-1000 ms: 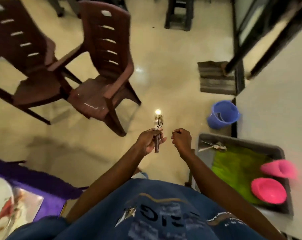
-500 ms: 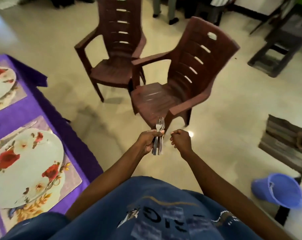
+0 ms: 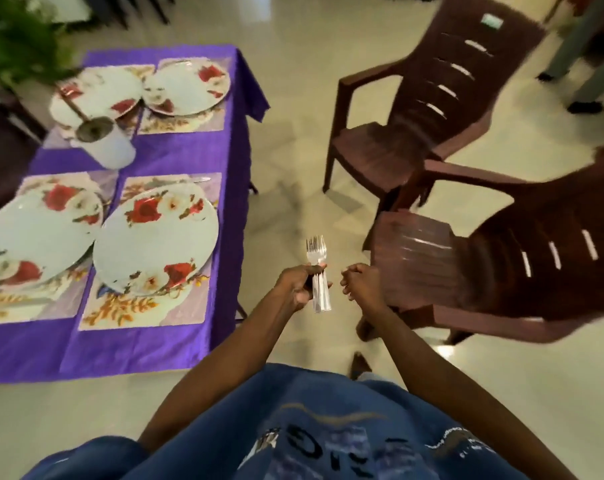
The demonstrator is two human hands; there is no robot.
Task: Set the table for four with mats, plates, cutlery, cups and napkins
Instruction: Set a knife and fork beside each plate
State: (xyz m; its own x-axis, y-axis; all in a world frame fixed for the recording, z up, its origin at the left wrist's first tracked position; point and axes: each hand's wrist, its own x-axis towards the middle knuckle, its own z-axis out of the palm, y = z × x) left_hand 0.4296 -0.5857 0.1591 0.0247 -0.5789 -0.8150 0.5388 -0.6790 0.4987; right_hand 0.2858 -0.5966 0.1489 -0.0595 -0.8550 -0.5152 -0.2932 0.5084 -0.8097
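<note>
So far the desk has mats and four plates; left hand grips forks, right hand curled empty; cups, napkins remain.

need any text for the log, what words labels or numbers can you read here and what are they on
Nothing reads cleanly.
Blue shirt: large dark print across the front, seen upside down and blurred; unreadable.
Same shirt, the person's right side: a line of small pale lettering, too small to read.
Far brown chair: a pale sticker on top of the backrest, too blurred to read.
Plates: flowers only, no text.
</note>
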